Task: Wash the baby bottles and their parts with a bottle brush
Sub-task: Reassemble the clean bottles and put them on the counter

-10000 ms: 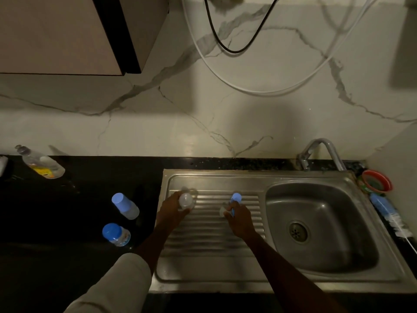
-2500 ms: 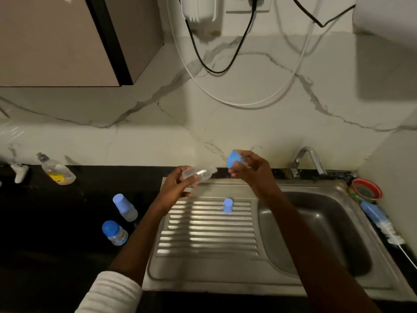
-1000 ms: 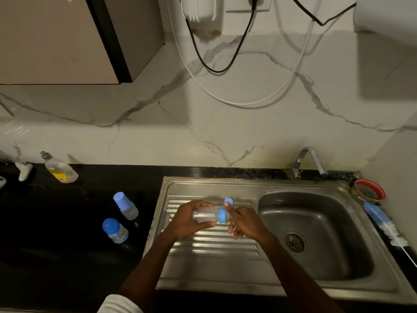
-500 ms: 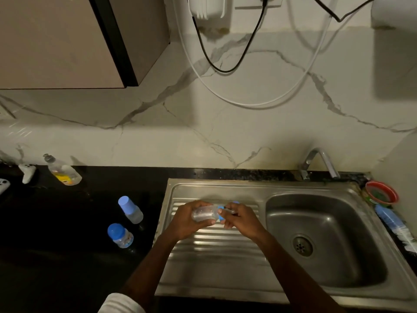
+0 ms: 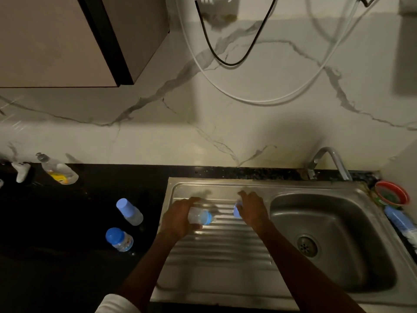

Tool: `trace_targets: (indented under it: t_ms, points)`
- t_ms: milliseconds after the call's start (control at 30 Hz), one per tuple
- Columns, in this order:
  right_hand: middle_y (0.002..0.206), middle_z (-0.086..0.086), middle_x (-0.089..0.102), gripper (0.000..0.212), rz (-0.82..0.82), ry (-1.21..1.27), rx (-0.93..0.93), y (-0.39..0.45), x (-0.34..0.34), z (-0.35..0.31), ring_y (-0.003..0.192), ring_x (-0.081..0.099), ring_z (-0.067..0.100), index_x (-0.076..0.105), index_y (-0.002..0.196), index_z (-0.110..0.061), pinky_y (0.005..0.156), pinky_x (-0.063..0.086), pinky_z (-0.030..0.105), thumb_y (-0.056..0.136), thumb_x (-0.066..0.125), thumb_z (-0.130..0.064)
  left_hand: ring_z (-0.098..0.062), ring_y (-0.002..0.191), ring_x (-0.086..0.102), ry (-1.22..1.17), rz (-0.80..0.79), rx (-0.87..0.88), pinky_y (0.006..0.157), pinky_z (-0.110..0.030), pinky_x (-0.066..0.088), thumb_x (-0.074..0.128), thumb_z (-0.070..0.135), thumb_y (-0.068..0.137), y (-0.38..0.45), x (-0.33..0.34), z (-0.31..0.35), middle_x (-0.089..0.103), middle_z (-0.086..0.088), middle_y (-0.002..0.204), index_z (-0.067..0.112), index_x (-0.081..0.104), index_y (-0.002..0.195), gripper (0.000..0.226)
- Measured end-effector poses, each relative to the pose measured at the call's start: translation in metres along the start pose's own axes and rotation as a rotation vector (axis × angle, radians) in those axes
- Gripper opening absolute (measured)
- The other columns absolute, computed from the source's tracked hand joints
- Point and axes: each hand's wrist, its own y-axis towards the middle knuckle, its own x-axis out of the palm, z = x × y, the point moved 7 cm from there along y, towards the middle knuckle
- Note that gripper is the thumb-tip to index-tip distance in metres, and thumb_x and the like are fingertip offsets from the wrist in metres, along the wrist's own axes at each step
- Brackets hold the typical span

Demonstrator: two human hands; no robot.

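Clear plastic baby bottle [image 5: 198, 217] with blue collar, gripped on its side in the left hand [image 5: 178, 219] over the steel drainboard [image 5: 216, 256].
The right hand [image 5: 252, 210] curls over a blue cap [image 5: 236, 211]; two capped bottles [image 5: 129, 212] [image 5: 119, 239] stand on the black counter [image 5: 67, 222].

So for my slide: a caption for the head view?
Left hand holds a bottle over the drainboard; right hand reaches its cap.

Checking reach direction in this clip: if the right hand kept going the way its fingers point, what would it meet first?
The right hand points up-left over the drainboard, a blue cap under its palm. Going on, it would probably meet the sink's raised back rim, then the marble wall; depth is unclear.
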Motion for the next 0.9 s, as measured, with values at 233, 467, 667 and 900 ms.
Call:
trace_targets:
  t_ms: [233,467,667,900]
  points:
    - [0.139,0.012,0.047,0.036,-0.095,0.120,-0.039,0.001,0.035,0.000,0.125,0.053,0.027,0.053,0.137,-0.012,0.097,0.040,0.024,0.101,0.054,-0.014,-0.005,0.100,0.060,-0.115,0.077,-0.051,0.082,-0.030,0.056,0.087,0.062,0.058,0.003,-0.001,-0.003,0.062,0.016,0.107,0.040,0.052,0.114,0.069]
    - [0.122,0.026,0.064,0.028,-0.045,0.542,-0.092,0.015,-0.061,0.008,0.110,0.064,0.036,0.065,0.123,0.002,0.093,0.052,0.038,0.095,0.064,0.000,-0.013,0.110,0.060,-0.103,0.210,0.107,0.094,-0.036,0.052,0.087,0.048,0.074,0.030,-0.051,0.046,0.064,0.007,0.119,0.028,0.060,0.125,0.061]
    - [0.129,0.018,0.064,0.029,0.128,1.860,-0.374,-0.015,-0.165,0.029,0.097,0.069,0.020,0.068,0.126,-0.017,0.089,0.057,0.028,0.097,0.063,-0.013,-0.018,0.077,0.073,-0.604,0.341,0.135,0.054,-0.033,0.057,0.082,0.050,0.080,0.044,-0.104,0.092,0.070,-0.001,0.104,0.030,0.057,0.117,0.049]
    - [0.085,0.033,0.069,0.008,0.197,0.136,-0.497,-0.060,-0.040,0.067,0.081,0.072,0.040,0.073,0.082,0.014,0.085,0.053,0.037,0.074,0.071,0.016,-0.021,0.102,0.062,0.490,-0.007,0.109,0.077,-0.033,0.054,0.079,0.022,0.080,0.017,-0.014,0.061,0.049,0.004,0.117,0.038,0.054,0.116,0.046]
